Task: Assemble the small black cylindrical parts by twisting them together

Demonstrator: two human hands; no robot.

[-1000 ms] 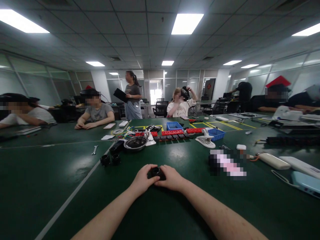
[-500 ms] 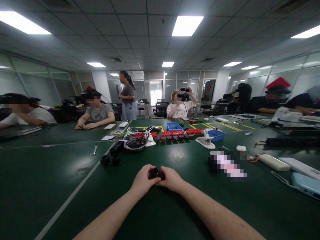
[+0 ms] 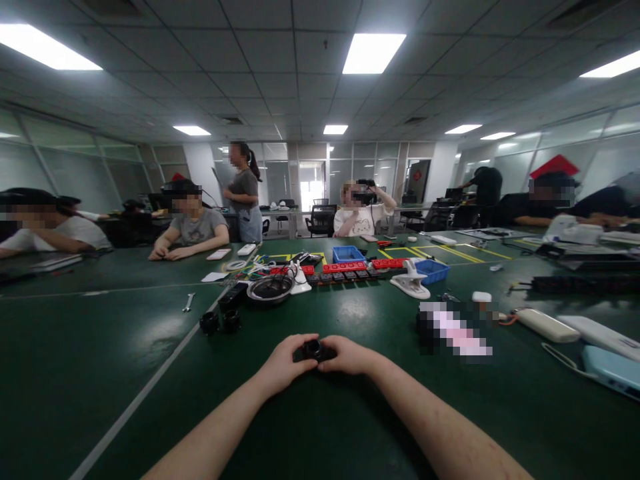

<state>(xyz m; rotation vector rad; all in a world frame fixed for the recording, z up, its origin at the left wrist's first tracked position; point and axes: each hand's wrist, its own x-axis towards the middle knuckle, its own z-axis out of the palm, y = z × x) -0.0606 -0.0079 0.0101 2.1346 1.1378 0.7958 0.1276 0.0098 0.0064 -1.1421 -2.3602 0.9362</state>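
Between my two hands is a small black round part with a raised ring-like opening (image 3: 314, 348), its exact kind unclear. My left hand (image 3: 286, 363) grips its left side, thumb in front and fingers behind. From the right, my right hand (image 3: 346, 355) closes on the other side of the same part. The fingers hide much of its body. To the left, two similar black round parts (image 3: 209, 323) stand side by side on the green table (image 3: 300, 433).
A wrench (image 3: 189, 303) lies to the left. Beyond my hands are a round black dish-like thing (image 3: 270, 289), red socket strips (image 3: 345, 267), a white clamp base (image 3: 411, 283) and blue bins (image 3: 349, 254). Power banks (image 3: 545, 325) lie right. People sit around the table.
Both hands have shifted slightly around the black part, which sits a little further right and lower. In the background, a standing person has moved left.
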